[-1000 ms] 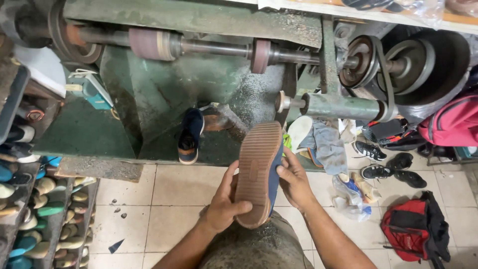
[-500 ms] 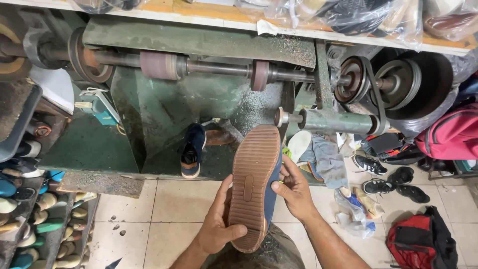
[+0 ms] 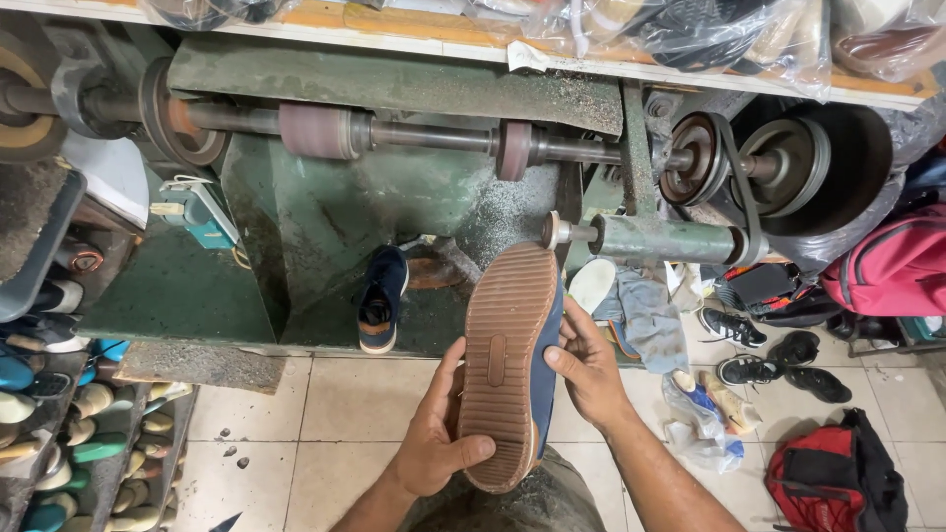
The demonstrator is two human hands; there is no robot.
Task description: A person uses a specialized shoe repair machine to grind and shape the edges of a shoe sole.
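Rubber soles and pale shoes fill the racks [image 3: 59, 443] at my far left. My left hand [image 3: 434, 443] grips the heel end of a navy shoe [image 3: 512, 365], thumb across its brown sole, which faces me, held over my lap. My right hand [image 3: 591, 369] clasps its blue side. Farther right, black sneakers [image 3: 778, 360] and a red backpack [image 3: 833, 478] lie on the tiles.

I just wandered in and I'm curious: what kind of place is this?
Most likely a shoe repair or shoemaking workshop. A long green machine carries sanding drums on a belt-driven shaft, racks of shoes stand at the left, and the left hand and right hand hold a blue shoe sole-up.
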